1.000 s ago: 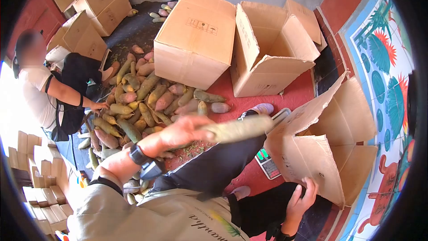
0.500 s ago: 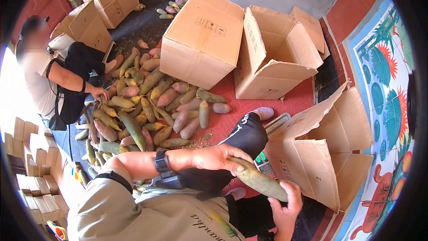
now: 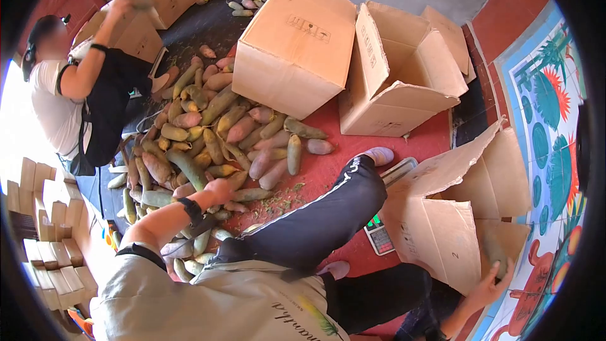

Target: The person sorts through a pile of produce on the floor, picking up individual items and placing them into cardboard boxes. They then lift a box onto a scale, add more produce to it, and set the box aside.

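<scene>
Moved since half a second back: root has gone from the lap into the mouth of the open box on the wearer's right. Pile on the floor remains large; most is unpacked, judging by it. Right hand, arm stretched low, closes round the root's lower end. Left hand reaches to the pile's edge, fingers curled; grip cannot be told.

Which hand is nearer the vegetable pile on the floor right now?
Left. The left hand is at the near edge of the vegetable pile; the right hand is far off to the side, low at the open cardboard box.
</scene>
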A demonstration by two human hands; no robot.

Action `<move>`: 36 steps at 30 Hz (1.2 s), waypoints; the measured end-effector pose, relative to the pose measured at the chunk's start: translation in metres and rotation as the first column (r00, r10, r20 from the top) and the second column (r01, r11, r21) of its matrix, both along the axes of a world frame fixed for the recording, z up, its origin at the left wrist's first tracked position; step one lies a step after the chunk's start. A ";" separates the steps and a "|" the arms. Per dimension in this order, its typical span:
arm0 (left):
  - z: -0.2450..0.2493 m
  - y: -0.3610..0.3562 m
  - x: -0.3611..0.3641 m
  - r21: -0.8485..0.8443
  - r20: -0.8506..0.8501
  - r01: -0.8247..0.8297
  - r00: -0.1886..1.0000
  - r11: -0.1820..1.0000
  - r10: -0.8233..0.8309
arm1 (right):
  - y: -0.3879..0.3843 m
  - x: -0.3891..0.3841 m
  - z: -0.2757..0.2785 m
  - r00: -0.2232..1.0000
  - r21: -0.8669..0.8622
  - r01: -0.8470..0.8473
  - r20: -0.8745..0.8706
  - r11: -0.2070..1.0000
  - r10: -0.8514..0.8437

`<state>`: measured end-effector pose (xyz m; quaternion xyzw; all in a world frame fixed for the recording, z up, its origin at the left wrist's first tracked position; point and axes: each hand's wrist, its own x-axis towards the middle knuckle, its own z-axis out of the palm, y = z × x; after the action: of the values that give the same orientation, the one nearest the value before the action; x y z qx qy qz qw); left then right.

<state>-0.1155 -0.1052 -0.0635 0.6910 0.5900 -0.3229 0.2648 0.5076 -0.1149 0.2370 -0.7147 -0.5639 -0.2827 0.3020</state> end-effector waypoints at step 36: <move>-0.054 -0.122 -0.020 -0.039 -0.114 -0.209 0.972 0.977 0.204 | 0.002 0.002 -0.014 0.975 -0.097 -0.055 -0.222 0.994 0.033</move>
<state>-0.1351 -0.2272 -0.1174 0.6002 0.6639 -0.3458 0.2817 0.5091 -0.1128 0.2229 -0.7434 -0.5565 -0.1660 0.3317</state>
